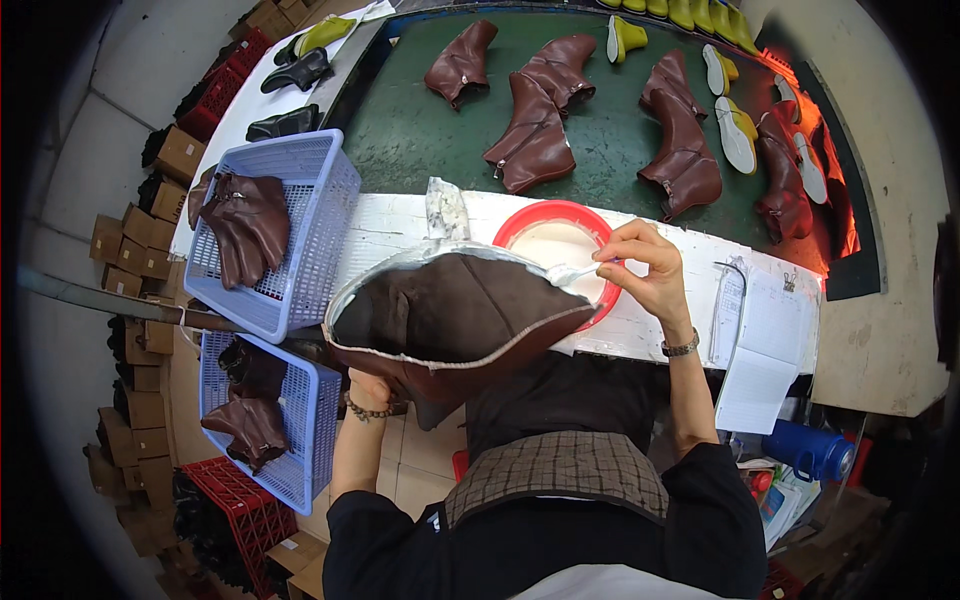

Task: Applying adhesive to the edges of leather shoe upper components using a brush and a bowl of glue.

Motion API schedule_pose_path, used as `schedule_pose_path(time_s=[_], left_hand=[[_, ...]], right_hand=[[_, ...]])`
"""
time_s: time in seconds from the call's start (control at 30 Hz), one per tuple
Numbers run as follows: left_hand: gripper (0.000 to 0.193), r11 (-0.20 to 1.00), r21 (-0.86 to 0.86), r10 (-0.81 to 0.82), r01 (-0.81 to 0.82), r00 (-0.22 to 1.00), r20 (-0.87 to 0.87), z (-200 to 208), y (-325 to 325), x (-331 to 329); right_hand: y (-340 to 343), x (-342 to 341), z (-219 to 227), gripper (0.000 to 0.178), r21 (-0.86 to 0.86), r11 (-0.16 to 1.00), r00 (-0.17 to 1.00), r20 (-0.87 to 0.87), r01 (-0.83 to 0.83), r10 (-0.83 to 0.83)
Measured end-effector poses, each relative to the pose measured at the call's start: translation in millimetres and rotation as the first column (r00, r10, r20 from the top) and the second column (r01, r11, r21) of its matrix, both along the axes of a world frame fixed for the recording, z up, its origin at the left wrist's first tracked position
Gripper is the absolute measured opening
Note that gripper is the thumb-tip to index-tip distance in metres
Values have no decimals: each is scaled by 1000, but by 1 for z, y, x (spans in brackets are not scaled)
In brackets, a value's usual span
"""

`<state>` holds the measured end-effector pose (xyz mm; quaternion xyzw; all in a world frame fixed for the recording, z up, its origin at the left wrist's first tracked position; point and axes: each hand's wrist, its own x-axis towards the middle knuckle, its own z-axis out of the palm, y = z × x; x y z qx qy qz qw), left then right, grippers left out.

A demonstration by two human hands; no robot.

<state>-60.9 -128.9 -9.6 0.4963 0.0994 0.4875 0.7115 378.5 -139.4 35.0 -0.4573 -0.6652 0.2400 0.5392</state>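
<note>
A brown leather boot upper (450, 310) is held up in front of me, its wide opening turned toward me and showing a dark lining. Whitish paste coats its far rim. My left hand (372, 385) grips it from below on the left, the fingers mostly hidden behind the leather. Between the fingertips of my right hand (648, 268) is a small brush (578, 271), its white-coated tip touching the right part of the rim. Just behind the brush stands a red bowl (548, 210) with white glue-like liquid (556, 243) in it.
Several brown boot uppers stand on the green conveyor belt (400, 150) ahead, near yellow shoes (738, 135). Two blue baskets (345, 190) with brown uppers are at left. An orange-lit heater-like area glows at far right. Papers (755, 350) and a blue bottle (815, 450) are at right.
</note>
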Motion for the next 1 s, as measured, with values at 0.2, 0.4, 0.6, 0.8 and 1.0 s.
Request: schedule_pose_path(time_s=[0.2, 0.4, 0.6, 0.8, 1.0], left_hand=[[108, 942, -180, -246, 282, 949, 200, 7, 22, 12], [81, 955, -183, 156, -235, 917, -366, 62, 90, 68], [58, 658, 642, 753, -393, 331, -569, 12, 229, 90], [83, 563, 823, 810, -82, -142, -568, -21, 288, 92], [53, 101, 995, 993, -9, 69, -100, 109, 270, 66]], right_hand=[[-5, 8, -31, 17, -188, 975, 972, -178, 122, -156], [0, 39, -109, 21, -481, 838, 808, -367, 259, -461], [3, 34, -119, 19, -473, 815, 801, -312, 335, -511], [6, 33, -134, 20, -411, 837, 808, -309, 362, -501], [-4, 41, -127, 19, -450, 787, 768, -284, 422, -574]])
